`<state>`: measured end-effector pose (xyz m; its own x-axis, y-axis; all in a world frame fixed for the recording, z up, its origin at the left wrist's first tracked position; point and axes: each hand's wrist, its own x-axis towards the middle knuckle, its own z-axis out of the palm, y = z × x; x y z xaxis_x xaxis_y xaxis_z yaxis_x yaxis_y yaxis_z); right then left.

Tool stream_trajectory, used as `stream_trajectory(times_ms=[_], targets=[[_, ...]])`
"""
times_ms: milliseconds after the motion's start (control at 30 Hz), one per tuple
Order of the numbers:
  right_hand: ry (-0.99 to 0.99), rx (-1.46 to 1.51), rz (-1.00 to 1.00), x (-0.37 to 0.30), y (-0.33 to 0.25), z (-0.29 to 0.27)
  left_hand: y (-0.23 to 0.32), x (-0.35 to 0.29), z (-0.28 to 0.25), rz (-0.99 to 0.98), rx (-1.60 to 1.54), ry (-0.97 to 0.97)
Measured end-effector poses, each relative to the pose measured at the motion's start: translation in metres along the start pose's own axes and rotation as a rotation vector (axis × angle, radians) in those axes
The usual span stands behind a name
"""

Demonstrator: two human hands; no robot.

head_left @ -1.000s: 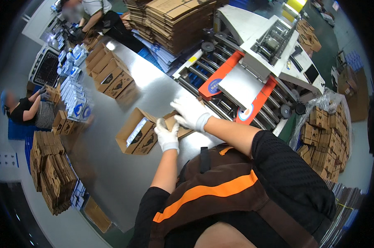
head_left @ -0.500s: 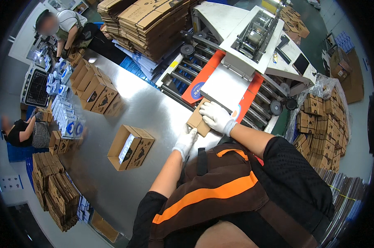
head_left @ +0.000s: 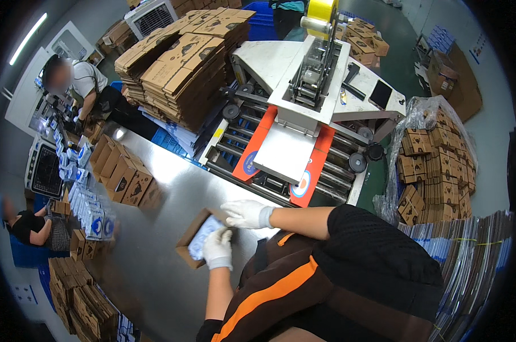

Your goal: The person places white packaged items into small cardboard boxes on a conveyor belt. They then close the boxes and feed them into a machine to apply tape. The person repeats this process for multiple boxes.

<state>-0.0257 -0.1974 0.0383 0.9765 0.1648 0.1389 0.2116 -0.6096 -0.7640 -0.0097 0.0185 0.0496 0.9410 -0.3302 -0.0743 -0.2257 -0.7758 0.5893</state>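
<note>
A small open cardboard box (head_left: 185,255) stands on the steel table in front of me, its opening facing up toward me. Inside it lie white-and-blue packets (head_left: 202,238). My left hand (head_left: 217,248), in a white glove, is closed at the near right edge of the box, fingers curled over the rim beside the packets. My right hand (head_left: 245,214), also gloved, grips the box's far right side; its fingertips are partly hidden behind the cardboard.
Beyond the table sits a roller carton-taping machine (head_left: 286,148) with red side plates. Open boxes (head_left: 124,174) and packets (head_left: 92,211) line the table's left. Flattened cartons (head_left: 181,62) are stacked behind. Two people work at the left.
Both hands have left the closed carton by the machine, which is no longer visible. They have moved left to the open box, which now sits closer to me and turned.
</note>
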Motion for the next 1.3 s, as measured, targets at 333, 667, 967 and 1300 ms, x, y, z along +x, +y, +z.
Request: stream_trajectory(times_ms=[333,667,967,1300], targets=[[0.082,-0.091,-0.061,-0.005,-0.03,0.01,-0.031,-0.059,-0.033,-0.234,-0.267,0.283],[-0.456,-0.522,-0.224,0.076,-0.037,0.014,-0.06,-0.011,-0.018,-0.109,-0.091,0.151],[-0.084,-0.251,-0.261,0.014,-0.038,0.044,-0.079,-0.003,0.017,-0.558,-0.565,-0.163],[-0.183,-0.48,-0.243,-0.047,0.044,-0.066,0.004,0.021,0.09,-0.455,-0.861,-0.688]])
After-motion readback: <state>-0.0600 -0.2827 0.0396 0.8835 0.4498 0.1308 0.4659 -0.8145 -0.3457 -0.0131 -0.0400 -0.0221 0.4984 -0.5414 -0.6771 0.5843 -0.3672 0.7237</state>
